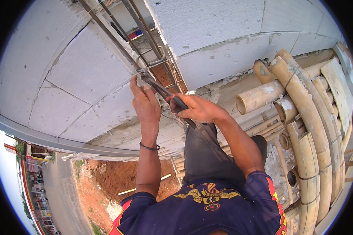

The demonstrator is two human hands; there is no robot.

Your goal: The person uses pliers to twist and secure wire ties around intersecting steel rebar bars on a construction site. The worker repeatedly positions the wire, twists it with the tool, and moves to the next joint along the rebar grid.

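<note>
My right hand [195,108] grips the dark handles of a pair of pincers [167,92], with red bands near the grips. The tool's jaws lie against the steel rebar cage [153,63], close to a bent stirrup. My left hand [145,101] is raised just left of the jaws, its index finger extended up to the stirrup corner; whether its thumb and other fingers pinch a tie wire cannot be told. The cage's long bars run through a gap between a left wall of lightweight concrete blocks [88,61] and a right block wall [217,26].
Bamboo scaffolding poles [314,117], lashed with wire, stand at the right. A concrete ledge [114,133] runs below the blocks. Far below lie reddish soil [117,176] and a road [57,188]. A thin string crosses the left wall and the cage.
</note>
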